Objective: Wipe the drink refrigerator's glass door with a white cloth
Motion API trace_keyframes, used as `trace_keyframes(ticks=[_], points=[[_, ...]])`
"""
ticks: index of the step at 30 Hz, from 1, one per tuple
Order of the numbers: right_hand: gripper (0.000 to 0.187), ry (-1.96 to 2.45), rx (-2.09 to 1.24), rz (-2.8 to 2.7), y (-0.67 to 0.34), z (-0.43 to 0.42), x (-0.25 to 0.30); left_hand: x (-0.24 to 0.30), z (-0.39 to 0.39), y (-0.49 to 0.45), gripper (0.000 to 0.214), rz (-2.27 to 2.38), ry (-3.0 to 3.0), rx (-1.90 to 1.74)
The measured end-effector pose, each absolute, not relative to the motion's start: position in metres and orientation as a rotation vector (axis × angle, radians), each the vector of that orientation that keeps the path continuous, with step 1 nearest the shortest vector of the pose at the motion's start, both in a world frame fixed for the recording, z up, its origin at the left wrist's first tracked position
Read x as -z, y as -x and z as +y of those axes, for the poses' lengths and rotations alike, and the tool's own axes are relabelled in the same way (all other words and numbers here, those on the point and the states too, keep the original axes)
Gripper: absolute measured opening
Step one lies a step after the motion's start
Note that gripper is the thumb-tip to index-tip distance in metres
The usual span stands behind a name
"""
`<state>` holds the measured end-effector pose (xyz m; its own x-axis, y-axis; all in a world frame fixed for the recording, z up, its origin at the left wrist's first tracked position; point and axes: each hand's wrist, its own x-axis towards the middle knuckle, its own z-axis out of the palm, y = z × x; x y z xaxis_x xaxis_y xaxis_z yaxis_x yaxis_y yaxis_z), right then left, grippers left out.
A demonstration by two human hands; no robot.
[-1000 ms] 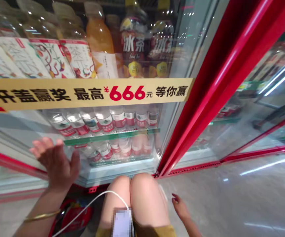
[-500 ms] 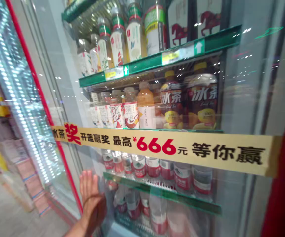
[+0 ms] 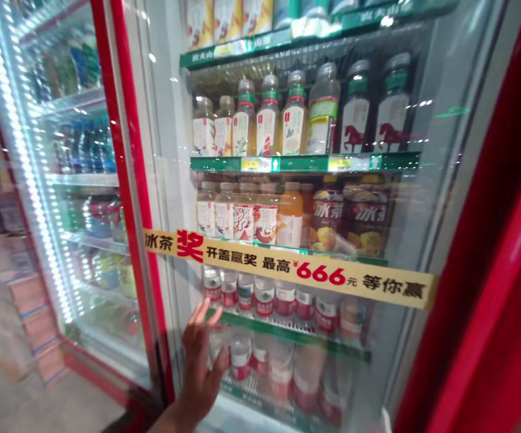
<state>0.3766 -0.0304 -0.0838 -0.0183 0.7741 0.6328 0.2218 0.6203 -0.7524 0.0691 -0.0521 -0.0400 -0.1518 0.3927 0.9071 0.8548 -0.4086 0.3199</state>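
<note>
My left hand (image 3: pixel 201 361) is raised at the lower left of the glass door (image 3: pixel 405 228) of a drinks fridge. Its fingers are spread and point up, the thumb lies to the right, and nothing is in it. The hand is at or just in front of the glass; I cannot tell whether it touches. Behind the fingers, water bottles with red and white labels (image 3: pixel 264 297) line the lower shelves. Across the door runs a yellow strip (image 3: pixel 260 260) with black and red lettering. My right hand is out of view.
Upper shelves hold tea bottles (image 3: pixel 267 123), an orange drink bottle (image 3: pixel 290 216) and dark iced tea bottles (image 3: pixel 328 210). A second lit fridge (image 3: pixel 93 216) stands to the left, beside stacked boxes (image 3: pixel 39 319). A red frame (image 3: pixel 472 288) borders the right.
The view has swung and drawn back, showing more upper shelves and the left fridge. My left hand now appears further right, its fingers more spread and bent.
</note>
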Motion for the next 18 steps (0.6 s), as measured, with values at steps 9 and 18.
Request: trace_keyframes(ticks=[9, 18], points=[[0.056, 0.686, -1.198, -1.150, -0.267, -0.110, -0.049, -0.045, -0.136, -0.103, 0.102, -1.380, 2.273, 2.499], [0.047, 0.757, -0.945, -1.455, -0.270, -0.093, -0.068, -0.069, -0.136, -0.071, 0.099, -1.665, 1.672, 2.992]])
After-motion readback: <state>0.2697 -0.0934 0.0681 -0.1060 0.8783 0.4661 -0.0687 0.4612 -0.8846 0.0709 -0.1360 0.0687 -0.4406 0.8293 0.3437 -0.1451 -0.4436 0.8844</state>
